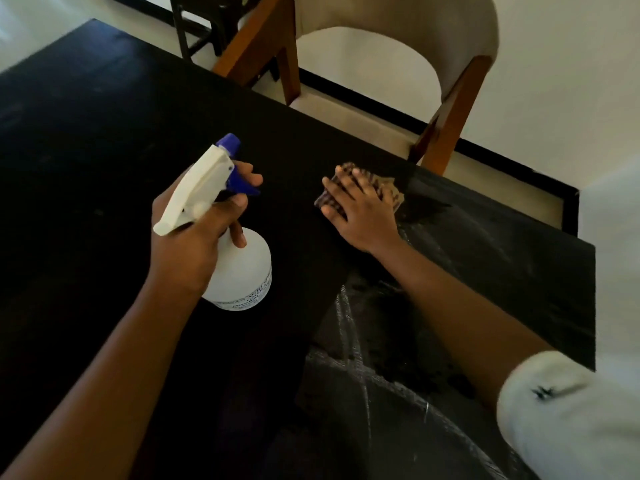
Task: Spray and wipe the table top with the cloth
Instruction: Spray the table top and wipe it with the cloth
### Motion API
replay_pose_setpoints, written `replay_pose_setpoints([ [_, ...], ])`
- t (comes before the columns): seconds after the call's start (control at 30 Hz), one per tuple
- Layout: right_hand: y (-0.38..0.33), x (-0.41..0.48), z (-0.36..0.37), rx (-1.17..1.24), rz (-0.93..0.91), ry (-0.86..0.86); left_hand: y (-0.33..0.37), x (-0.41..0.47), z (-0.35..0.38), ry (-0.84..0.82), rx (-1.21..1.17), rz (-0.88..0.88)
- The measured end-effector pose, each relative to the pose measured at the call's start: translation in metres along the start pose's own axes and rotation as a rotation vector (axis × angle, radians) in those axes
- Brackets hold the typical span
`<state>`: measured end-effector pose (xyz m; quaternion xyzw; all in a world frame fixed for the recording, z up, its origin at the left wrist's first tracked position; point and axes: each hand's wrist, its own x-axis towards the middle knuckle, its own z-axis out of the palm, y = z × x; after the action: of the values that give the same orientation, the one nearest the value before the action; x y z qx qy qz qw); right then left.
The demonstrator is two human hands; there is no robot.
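Observation:
My left hand [197, 233] grips the neck of a white spray bottle [239, 271] with a blue nozzle and trigger, held above the black table top [86, 150]; one finger lies on the trigger. To the right, my right hand [360, 209] presses flat with spread fingers on a brown checked cloth [388, 190] lying on the table near its far edge. Most of the cloth is hidden under the hand. Wet streaks [349, 327] shine on the table surface under and beside my right forearm.
A beige upholstered chair with wooden legs [446, 133] stands at the table's far edge, just behind the cloth. A dark stool frame [194, 29] is further back on the left. The table's right corner [588, 251] lies near my right sleeve.

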<state>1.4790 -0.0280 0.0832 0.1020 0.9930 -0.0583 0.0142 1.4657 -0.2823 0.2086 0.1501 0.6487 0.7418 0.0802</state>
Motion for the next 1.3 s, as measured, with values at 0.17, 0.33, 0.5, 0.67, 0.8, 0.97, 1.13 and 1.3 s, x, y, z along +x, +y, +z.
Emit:
replay_pose_setpoints([
  [0.17,0.040,0.066,-0.011,0.046,0.168,-0.033,-0.008,0.001,0.001,-0.016,0.011,0.034],
  [0.33,0.037,0.072,-0.015,0.049,0.235,-0.023,-0.010,-0.003,-0.003,-0.022,0.016,0.034],
  [0.5,0.012,0.023,-0.005,0.017,0.092,-0.003,-0.017,-0.003,-0.003,-0.009,-0.001,0.054],
  [0.67,0.015,0.013,-0.001,0.016,0.018,0.025,-0.025,-0.001,0.001,-0.003,0.009,0.070],
  [0.8,0.039,0.051,-0.010,0.040,0.106,-0.003,-0.021,-0.002,0.003,0.003,0.019,0.050],
  [0.97,0.060,0.085,-0.019,0.010,0.254,-0.043,-0.003,-0.014,-0.006,0.010,0.063,0.082],
  [1.13,0.047,0.062,-0.014,0.054,0.222,0.022,0.014,-0.042,-0.029,0.085,0.083,0.042],
  [1.3,-0.015,0.004,-0.005,0.121,0.182,0.068,0.037,-0.087,-0.052,0.160,0.095,0.061],
])
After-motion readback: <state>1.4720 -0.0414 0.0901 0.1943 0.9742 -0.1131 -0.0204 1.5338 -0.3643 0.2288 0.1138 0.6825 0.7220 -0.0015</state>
